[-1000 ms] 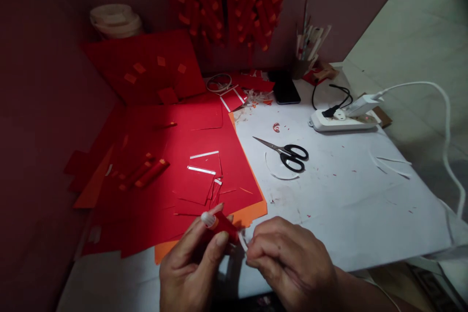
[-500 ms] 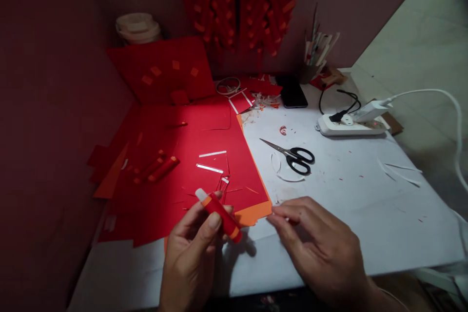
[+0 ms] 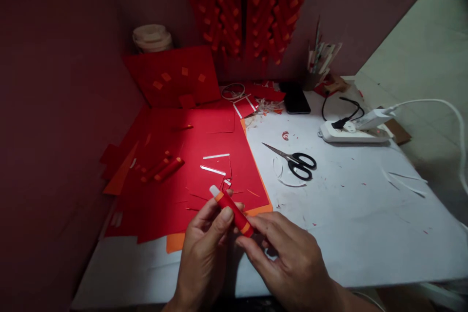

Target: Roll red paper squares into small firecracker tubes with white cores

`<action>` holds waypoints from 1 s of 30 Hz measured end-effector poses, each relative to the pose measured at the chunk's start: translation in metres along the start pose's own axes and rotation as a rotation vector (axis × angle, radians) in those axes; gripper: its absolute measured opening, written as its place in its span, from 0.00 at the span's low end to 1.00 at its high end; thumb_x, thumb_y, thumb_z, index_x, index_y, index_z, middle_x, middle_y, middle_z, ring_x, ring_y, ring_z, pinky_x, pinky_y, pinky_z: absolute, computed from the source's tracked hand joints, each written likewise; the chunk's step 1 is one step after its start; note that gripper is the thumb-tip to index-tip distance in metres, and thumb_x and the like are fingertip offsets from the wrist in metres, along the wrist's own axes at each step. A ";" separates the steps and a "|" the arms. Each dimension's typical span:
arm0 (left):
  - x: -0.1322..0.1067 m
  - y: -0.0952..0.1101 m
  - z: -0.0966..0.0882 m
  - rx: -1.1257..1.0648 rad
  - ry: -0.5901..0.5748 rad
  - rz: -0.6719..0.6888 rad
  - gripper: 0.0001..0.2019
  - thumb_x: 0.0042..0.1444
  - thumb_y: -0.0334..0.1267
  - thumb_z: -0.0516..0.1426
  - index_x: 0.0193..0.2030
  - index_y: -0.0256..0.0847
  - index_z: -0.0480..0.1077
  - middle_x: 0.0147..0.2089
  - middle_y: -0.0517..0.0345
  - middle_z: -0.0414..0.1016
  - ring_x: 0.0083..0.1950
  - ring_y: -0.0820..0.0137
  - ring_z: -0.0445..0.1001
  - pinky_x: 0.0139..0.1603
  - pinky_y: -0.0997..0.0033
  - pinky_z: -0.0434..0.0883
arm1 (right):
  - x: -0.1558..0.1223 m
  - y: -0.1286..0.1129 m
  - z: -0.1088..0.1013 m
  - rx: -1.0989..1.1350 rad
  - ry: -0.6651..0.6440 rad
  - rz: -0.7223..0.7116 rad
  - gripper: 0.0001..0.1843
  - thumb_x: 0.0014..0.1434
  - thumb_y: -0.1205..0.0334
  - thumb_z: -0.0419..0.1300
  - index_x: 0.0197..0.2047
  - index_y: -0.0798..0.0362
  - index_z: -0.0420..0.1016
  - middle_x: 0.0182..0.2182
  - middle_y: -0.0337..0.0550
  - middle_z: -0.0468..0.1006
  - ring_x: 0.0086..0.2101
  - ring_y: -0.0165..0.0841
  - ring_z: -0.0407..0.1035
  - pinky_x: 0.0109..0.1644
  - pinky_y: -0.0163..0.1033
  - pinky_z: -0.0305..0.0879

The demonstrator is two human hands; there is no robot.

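Between the thumb and fingers of my left hand is a slanted red paper tube with an orange band near each end. A whitish, translucent rod end sticks out of its upper left end. My right hand is closed at the tube's lower right end, thumb below and index finger along the side. Whether a small scrap lies between those fingers is hidden. Beyond the hands lie red paper sheets with white strips. To the right, black-handled scissors rest on the white table cover.
Several finished red tubes lie at left on the red paper. A white power strip with plugs and cables sits at right. A black phone, a pen holder and paper scraps stand at the back, below hanging red tube bunches.
My right hand has moved left, from beside the orange sheet to the tube's lower end. My left hand still holds the tube. The view has shifted slightly.
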State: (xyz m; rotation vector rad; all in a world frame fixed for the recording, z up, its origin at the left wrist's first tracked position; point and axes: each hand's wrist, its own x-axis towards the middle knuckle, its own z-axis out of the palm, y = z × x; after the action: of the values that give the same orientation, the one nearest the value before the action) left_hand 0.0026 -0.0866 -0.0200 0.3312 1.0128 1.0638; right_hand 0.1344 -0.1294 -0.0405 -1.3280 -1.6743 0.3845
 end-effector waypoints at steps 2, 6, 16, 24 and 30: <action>0.001 -0.002 0.001 0.000 -0.008 0.009 0.11 0.47 0.33 0.71 0.38 0.38 0.80 0.31 0.56 0.82 0.30 0.74 0.78 0.33 0.78 0.76 | -0.001 0.000 0.001 -0.033 0.024 -0.030 0.09 0.65 0.67 0.59 0.48 0.58 0.75 0.34 0.51 0.82 0.31 0.39 0.77 0.29 0.40 0.76; 0.002 -0.005 0.002 -0.023 -0.027 0.032 0.10 0.48 0.33 0.71 0.37 0.37 0.78 0.28 0.59 0.78 0.27 0.76 0.74 0.30 0.79 0.73 | -0.003 0.003 0.002 -0.107 0.059 -0.121 0.13 0.63 0.71 0.59 0.51 0.59 0.74 0.36 0.53 0.83 0.34 0.40 0.79 0.32 0.41 0.79; -0.005 -0.008 -0.009 -0.069 -0.174 0.045 0.07 0.52 0.34 0.68 0.39 0.40 0.78 0.34 0.57 0.78 0.32 0.75 0.73 0.35 0.78 0.71 | -0.004 0.003 0.006 -0.042 0.072 -0.142 0.11 0.58 0.70 0.60 0.45 0.53 0.73 0.30 0.46 0.81 0.26 0.36 0.76 0.26 0.38 0.75; -0.008 -0.012 -0.019 -0.079 -0.286 0.025 0.07 0.52 0.38 0.68 0.36 0.42 0.75 0.33 0.60 0.73 0.32 0.74 0.70 0.36 0.75 0.69 | 0.005 0.000 0.001 0.119 0.028 -0.137 0.07 0.55 0.72 0.57 0.38 0.56 0.74 0.24 0.44 0.76 0.22 0.32 0.71 0.22 0.34 0.71; -0.003 -0.008 -0.022 0.108 -0.305 0.187 0.09 0.54 0.41 0.67 0.38 0.44 0.73 0.36 0.60 0.73 0.36 0.72 0.71 0.39 0.73 0.68 | -0.005 0.010 0.001 0.224 -0.099 0.066 0.11 0.60 0.68 0.60 0.46 0.52 0.75 0.34 0.45 0.81 0.29 0.33 0.78 0.29 0.30 0.76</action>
State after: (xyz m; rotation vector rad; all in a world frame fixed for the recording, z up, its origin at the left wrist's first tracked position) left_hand -0.0108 -0.0979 -0.0359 0.6667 0.7766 1.0884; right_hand 0.1400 -0.1296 -0.0504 -1.2158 -1.6178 0.6660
